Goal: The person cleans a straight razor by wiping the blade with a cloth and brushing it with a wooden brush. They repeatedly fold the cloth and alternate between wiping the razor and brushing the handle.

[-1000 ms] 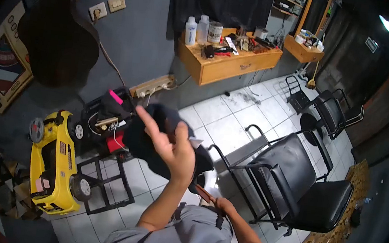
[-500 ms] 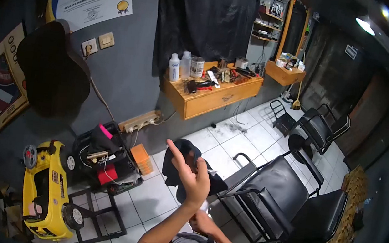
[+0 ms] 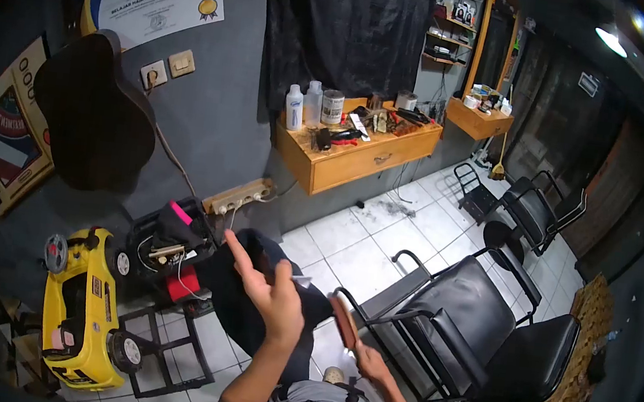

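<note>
My left hand [image 3: 272,304] is raised in front of me, its index finger stretched out and thumb up. A piece of black cloth [image 3: 235,302] hangs at this hand, spreading below and to both sides; the fingers that grip it are mostly hidden. A small whitish patch shows at the cloth near my thumb. My right hand [image 3: 372,363] is closed round the handle of a brush with a brown, long head [image 3: 342,321]. The brush head points up and away, close to the right edge of the cloth.
A black barber chair [image 3: 461,300] stands close on my right. A yellow toy car [image 3: 82,317] and a black frame [image 3: 161,353] are at left. A wooden wall shelf [image 3: 366,162] ahead holds bottles and clippers. Dark hair clippings [image 3: 397,208] lie on the tiles.
My left hand and the black cloth have moved left, and the cloth hangs wider. My right hand has moved right, away from the left wrist, bringing the brush into view.
</note>
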The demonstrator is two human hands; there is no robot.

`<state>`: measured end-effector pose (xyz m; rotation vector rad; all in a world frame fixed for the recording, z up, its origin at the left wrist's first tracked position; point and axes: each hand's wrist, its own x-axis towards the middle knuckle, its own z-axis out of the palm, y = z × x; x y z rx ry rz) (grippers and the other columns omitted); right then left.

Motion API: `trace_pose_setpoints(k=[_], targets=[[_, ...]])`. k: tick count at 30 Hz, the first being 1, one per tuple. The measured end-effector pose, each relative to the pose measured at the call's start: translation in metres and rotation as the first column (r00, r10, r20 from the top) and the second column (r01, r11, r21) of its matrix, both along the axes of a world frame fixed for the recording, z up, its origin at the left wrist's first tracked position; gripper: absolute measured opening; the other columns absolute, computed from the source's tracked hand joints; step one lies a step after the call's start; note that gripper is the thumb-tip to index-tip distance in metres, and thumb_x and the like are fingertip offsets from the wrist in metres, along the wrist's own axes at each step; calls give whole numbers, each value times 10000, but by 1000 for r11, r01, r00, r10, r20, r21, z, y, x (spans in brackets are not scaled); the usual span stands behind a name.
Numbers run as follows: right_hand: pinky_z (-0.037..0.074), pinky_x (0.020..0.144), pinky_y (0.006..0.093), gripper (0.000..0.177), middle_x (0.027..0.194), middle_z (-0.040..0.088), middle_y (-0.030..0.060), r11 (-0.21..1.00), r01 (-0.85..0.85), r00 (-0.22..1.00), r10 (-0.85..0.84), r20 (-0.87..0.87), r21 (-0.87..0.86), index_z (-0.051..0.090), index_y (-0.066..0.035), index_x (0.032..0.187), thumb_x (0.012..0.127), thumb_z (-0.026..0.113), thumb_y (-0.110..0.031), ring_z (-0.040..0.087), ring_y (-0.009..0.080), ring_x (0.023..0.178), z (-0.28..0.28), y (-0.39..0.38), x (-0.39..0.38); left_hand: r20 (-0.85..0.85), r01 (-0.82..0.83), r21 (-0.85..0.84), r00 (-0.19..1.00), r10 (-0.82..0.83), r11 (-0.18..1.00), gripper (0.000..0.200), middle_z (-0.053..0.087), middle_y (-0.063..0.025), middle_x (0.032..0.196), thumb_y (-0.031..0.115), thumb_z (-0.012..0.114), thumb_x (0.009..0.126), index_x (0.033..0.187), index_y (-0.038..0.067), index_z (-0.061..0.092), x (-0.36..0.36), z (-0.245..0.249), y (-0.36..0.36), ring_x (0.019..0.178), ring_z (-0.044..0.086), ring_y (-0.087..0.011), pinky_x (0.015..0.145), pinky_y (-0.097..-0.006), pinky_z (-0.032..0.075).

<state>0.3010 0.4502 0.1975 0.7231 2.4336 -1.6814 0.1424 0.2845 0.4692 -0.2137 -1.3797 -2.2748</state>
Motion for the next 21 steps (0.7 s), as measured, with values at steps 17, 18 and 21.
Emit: trace_pose_setpoints(k=[17, 18, 21], targets=[[467, 754, 477, 573, 878, 647, 241, 807, -541, 807, 420, 415, 236, 670, -10, 886, 950, 360, -488, 614, 430, 874, -128, -9, 28, -17, 146, 50, 989, -145, 988, 780, 517, 0, 1083, -112, 426, 780, 1491, 118, 199, 7, 40, -19, 655, 388, -9, 585, -156, 341], [468, 740, 481, 590, 898, 640, 257, 807, -524, 812, 376, 447, 272, 663, 17, 872, 944, 375, -493, 620, 429, 869, -121, -6, 27, -31, 77, -1, 997, -77, 997, 794, 486, 7, 1092, -114, 435, 772, 1492, 103, 180, 5, 34, -18, 684, 387, -18, 602, -153, 342], [448, 552, 425, 600, 699, 628, 204, 957, -141, 978, 96, 184, 254, 616, 10, 765, 957, 372, -503, 617, 340, 639, -83, 0, 7, 54, 243, -1, 969, -243, 970, 816, 393, -51, 1210, -145, 431, 733, 1484, 71, 195, 12, 8, -19, 968, 423, -85, 809, -179, 363]])
